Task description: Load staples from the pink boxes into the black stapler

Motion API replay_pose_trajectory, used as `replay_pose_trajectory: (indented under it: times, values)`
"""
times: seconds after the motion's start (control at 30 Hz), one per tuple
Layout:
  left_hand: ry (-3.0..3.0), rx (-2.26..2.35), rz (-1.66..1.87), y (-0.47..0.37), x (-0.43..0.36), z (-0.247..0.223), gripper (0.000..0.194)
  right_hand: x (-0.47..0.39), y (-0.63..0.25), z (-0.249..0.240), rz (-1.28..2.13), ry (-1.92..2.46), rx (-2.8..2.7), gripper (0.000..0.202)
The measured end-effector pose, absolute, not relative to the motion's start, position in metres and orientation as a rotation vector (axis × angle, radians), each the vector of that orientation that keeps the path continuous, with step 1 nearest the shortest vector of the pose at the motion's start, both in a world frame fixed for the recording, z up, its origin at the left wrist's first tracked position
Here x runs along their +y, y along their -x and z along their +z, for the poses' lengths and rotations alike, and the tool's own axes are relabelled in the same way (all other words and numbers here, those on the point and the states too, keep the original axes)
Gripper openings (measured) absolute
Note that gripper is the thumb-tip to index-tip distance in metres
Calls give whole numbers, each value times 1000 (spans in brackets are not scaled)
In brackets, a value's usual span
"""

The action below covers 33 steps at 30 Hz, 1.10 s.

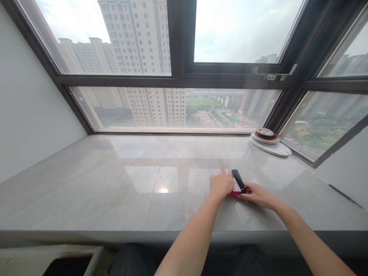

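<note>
A small red-and-white box (236, 186) and a black, elongated object with a rounded far end (237, 177) lie side by side, touching or nearly so, on the pale stone windowsill (94, 191). My left hand (222, 184) is closed over the box from the left and covers much of its upper part. From the right, my right hand (257, 194) grips the near end of the black object. One of its fingers reaches below the box's near edge. The exact kind of the black object cannot be made out.
A stack of several plates (266, 140) sits in the far right corner of the sill, by the dark window frame (178, 82). A thin dark strip (345, 196) lies along the right wall. Below the sill's front edge, at lower left, is a pale open-topped container (97, 255).
</note>
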<state>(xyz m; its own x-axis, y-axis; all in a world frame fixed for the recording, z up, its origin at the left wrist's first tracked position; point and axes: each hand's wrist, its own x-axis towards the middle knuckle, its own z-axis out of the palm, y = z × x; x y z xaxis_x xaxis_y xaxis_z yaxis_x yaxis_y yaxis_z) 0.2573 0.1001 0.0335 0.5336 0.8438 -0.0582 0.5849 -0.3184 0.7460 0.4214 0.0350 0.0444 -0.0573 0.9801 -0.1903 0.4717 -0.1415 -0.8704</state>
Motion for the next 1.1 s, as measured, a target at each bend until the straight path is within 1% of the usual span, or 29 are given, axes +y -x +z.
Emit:
replay_pose_trajectory:
  times: [0.07,0.13,0.2,0.27,0.3,0.33,0.37,0.43,0.5,0.57,0.63,0.73,0.8,1.1]
  values:
    - [-1993,1211,449,-267,106,33,67,36,-431,43,1142,1682,-1548,35]
    - [-1958,1254,459,-268,110,31,76,34,-439,41,1113,1730,-1536,44]
    - [-1935,1254,474,-258,112,28,85,28,-446,38,1056,1771,-1532,65]
    - [-1926,1240,496,-236,108,24,86,19,-449,38,939,1780,-1534,88]
    - [-1927,1234,509,-220,105,22,85,14,-446,38,858,1768,-1527,95]
    - [-1933,1226,523,-203,100,21,82,8,-440,38,771,1746,-1511,96]
    - [-1941,1217,536,-184,94,19,78,2,-430,38,692,1713,-1490,92]
    - [-1966,1210,572,-143,80,16,69,-6,-396,37,599,1643,-1454,73]
    - [-1992,1236,627,-102,64,13,58,-10,-352,32,655,1559,-1557,58]
    - [-2117,1313,707,-65,48,7,47,-10,-308,23,686,1497,-1716,52]
    - [-2300,1439,722,-38,33,-1,43,-8,-273,12,622,1481,-1923,57]
    - [-2429,1616,701,-16,18,-15,51,-6,-245,-2,383,1619,-2107,60]
    - [-2455,1657,660,-12,13,-20,55,-6,-239,-7,290,1707,-2141,58]
    - [-2490,1744,541,-12,12,-18,54,-10,-238,-3,226,1837,-2215,60]
